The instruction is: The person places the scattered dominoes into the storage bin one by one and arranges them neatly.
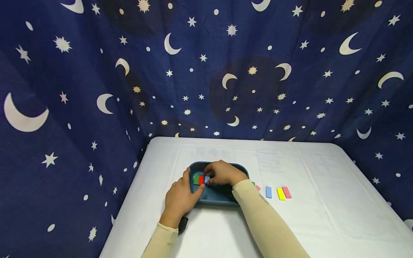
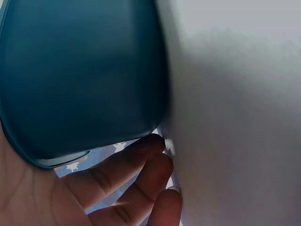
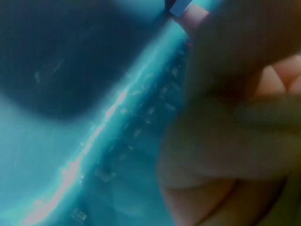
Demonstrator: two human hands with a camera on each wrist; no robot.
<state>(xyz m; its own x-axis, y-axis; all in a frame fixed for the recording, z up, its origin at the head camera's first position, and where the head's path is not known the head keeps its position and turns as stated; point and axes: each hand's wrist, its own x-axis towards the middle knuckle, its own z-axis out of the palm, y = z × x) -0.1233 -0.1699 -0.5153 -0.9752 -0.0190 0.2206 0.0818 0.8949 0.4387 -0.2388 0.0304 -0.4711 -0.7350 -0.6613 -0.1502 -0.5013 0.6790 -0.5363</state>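
right hand [image 1: 222,172]: fingers pinching a blue block [image 1: 207,178] inside the tray [image 1: 214,195], just beside the red block [image 1: 201,180] and green block [image 1: 196,179] | left hand [image 1: 182,195]: fingers curled round the tray's left end | surface [image 1: 322,215], right of tray: second blue block [image 1: 269,192], yellow block [image 1: 280,194], pink block [image 1: 286,192]

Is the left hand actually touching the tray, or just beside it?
Touching. The left wrist view shows the left hand with its palm against the rim of the tray, no gap visible.
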